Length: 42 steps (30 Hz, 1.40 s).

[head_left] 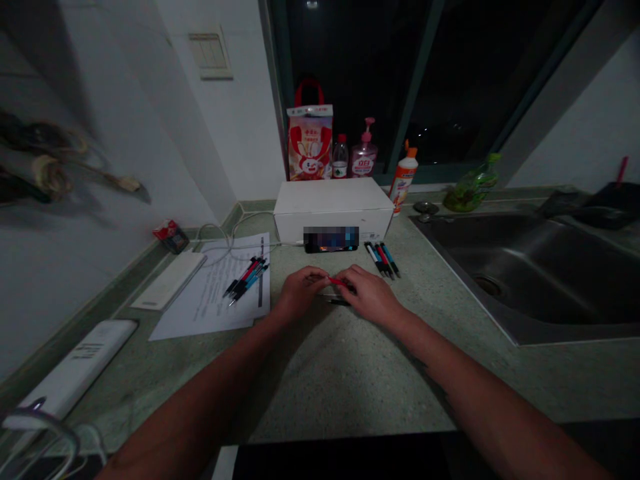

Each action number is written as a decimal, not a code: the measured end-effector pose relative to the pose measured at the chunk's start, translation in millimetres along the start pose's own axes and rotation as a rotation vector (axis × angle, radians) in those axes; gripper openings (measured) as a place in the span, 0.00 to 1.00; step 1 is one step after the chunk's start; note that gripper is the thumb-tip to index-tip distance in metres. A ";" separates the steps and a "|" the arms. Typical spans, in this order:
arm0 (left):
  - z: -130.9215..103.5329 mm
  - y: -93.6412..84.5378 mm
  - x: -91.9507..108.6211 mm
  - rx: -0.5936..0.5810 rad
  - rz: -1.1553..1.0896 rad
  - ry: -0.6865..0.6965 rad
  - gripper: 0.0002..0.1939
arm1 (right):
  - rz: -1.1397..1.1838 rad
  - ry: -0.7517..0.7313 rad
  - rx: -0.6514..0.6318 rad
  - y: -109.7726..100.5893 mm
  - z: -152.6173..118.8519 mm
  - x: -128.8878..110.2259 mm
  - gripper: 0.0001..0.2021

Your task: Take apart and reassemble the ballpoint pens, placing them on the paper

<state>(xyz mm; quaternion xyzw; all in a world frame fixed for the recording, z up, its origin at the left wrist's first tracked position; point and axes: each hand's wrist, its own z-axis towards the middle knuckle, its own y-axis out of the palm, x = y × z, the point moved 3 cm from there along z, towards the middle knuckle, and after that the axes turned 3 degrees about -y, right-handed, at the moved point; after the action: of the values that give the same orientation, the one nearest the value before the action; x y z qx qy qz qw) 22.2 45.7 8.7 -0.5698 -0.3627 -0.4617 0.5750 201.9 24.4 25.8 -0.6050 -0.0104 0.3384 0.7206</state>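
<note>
A red pen part [337,281] spans the gap between my two hands over the middle of the counter. My right hand [366,292] is closed on its right portion. At its left end, the fingers of my left hand [301,288] are pinched together; what exactly they grip is too small to tell. Just below the hands a dark pen piece [339,303] lies on the counter. Several pens [382,259] rest side by side to the right of the phone [331,240]. More pens [246,279] lie in a pile on printed paper [210,293] at the left.
Behind the phone stands a white box [333,203], with bottles [364,157] and a red bag [310,143] beyond it. A metal sink [530,273] is on the right. White cables [230,237], a white flat box [169,280] and a power strip [80,367] lie at the left.
</note>
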 end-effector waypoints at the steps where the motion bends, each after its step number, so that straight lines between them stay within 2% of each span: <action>1: 0.1 0.5 -1.4 -0.010 0.002 -0.001 0.08 | -0.003 0.000 0.000 -0.4 0.0 0.3 0.08; 4: -0.8 -1.4 -3.0 -0.002 0.139 0.070 0.13 | -0.061 0.033 0.013 -4.0 -0.3 4.1 0.08; 7: -3.3 -3.7 -1.1 -0.041 0.447 0.230 0.06 | -0.159 0.111 -0.022 -9.5 -1.1 12.5 0.09; 9: -4.6 -3.9 -1.0 -0.101 0.614 0.288 0.02 | -0.211 0.148 -0.079 -12.8 -1.6 18.7 0.10; 12: -4.0 -3.8 -2.7 -0.165 0.750 0.273 0.05 | -0.254 0.169 -0.138 -16.8 -2.1 25.0 0.10; 14: -2.4 -4.7 -3.9 -0.167 0.809 0.255 0.07 | -0.261 0.176 -0.159 -18.5 -2.3 26.5 0.10; 19: 2.7 -13.6 -5.9 -0.054 0.843 0.233 0.09 | -0.283 0.185 -0.193 -19.9 -2.4 23.6 0.10; 23: 5.1 -18.6 -7.6 -0.016 0.900 0.212 0.10 | -0.288 0.191 -0.198 -20.5 -2.2 22.4 0.11; 30: 5.4 -19.2 -9.1 -0.040 0.947 0.220 0.11 | -0.298 0.205 -0.202 -22.6 -2.4 21.0 0.11; 38: 1.9 -6.4 0.9 -0.082 0.938 0.263 0.08 | -0.232 0.093 -0.173 -12.7 -1.2 10.3 0.10; 40: -1.7 -6.2 7.3 -0.027 0.892 0.328 0.04 | -0.212 0.083 -0.160 -10.6 -0.8 9.7 0.09; 42: -6.8 -8.1 15.0 0.079 0.826 0.415 0.10 | -0.200 0.117 -0.121 -11.1 -0.6 11.0 0.09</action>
<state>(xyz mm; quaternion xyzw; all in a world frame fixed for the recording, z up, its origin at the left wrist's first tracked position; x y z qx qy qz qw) 18.4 37.8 24.9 -0.5398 0.0004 -0.2842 0.7924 215.9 29.0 31.1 -0.6621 -0.0490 0.2275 0.7123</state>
